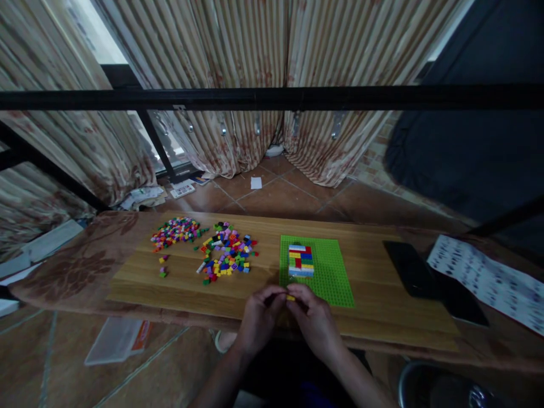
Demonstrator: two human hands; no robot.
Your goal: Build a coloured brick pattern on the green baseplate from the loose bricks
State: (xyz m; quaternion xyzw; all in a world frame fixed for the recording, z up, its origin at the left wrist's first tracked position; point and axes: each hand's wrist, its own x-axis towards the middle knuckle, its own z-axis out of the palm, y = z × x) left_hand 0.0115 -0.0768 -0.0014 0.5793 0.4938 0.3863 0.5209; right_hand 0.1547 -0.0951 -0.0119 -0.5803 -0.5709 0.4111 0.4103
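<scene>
My left hand [262, 314] and my right hand [312, 317] meet at the front edge of the wooden board, with fingertips pinched around a small yellow brick [290, 297]. Just beyond them lies a green baseplate [329, 269]. On its left part sits a block of bricks [301, 260] in white, red, yellow, blue and green rows. Loose mixed bricks [229, 263] are spread left of the baseplate, and a pile of smaller pieces [176, 231] lies farther left.
The wooden board [374, 317] rests on a cloth-covered surface. A black flat object [410, 269] and a printed sheet [488, 283] lie on the right. A black rail [272, 98] crosses ahead. A clear plastic lid [114, 340] is at lower left.
</scene>
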